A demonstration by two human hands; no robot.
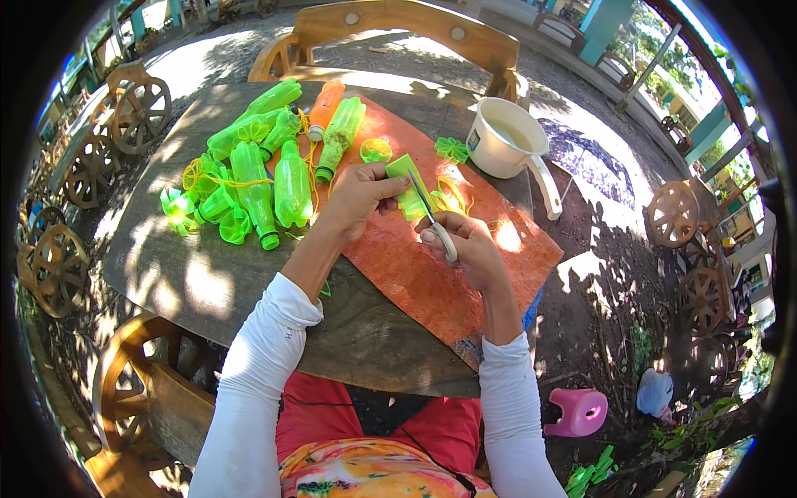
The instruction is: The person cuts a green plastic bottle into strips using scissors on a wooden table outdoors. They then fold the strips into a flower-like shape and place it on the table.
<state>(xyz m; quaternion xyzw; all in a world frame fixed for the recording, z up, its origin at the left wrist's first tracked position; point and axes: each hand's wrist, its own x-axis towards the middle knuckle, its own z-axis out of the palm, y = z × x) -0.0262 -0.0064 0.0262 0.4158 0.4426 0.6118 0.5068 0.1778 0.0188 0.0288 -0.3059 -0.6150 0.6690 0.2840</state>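
My left hand (361, 198) pinches a piece of green plastic (409, 198) by its left edge, above an orange-red sheet (405, 274). Scissors with pale handles (444, 240) are in my right hand (467, 246); their blades lie along the plastic, and I cannot tell how far they are parted. Left of my hands, several green plastic bottles (252, 180) lie in a heap with cut pieces and yellow cord (240, 182). An orange bottle (325, 107) lies at the heap's far side. Beyond my fingers sit a cut green ring (375, 150) and a flower-shaped green piece (452, 150).
A white plastic dipper (505, 140) holding liquid stands at the table's (373, 348) far right, its handle past the edge. Wooden benches (405, 28) with wheel-shaped sides stand around. On the ground at right are a pink stool (576, 412) and a plastic bag (654, 392).
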